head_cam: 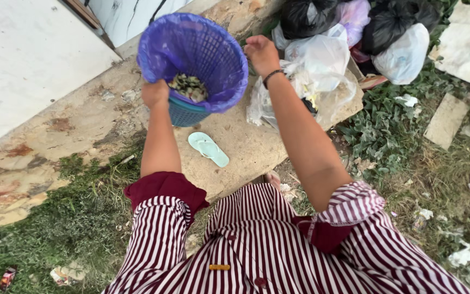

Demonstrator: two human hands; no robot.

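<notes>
A white wall point(23, 54) fills the upper left, with a stained concrete slab point(82, 125) running beside it and grass point(77, 218) below. The left hand point(155, 93) is closed around the lower edge of a blue plastic basket point(197, 60), gripping it where the rim meets the side. The basket is held in the air above the slab and tipped toward the camera, so its inside shows. It is round, with a woven lattice wall, and a thin purple liner bag point(159, 51) is draped over its rim and down inside. A heap of pale and dark scraps point(190, 86) lies in its bottom. Under the basket a light green sandal point(209, 148) lies flat on the slab. The right hand point(262, 53) is at the basket's right rim, fingers curled shut; whether it pinches the liner or the rim itself cannot be told. A dark band circles that wrist. Further right lie clear plastic bags point(322, 65) and black bags point(393, 19) piled on the ground.
</notes>
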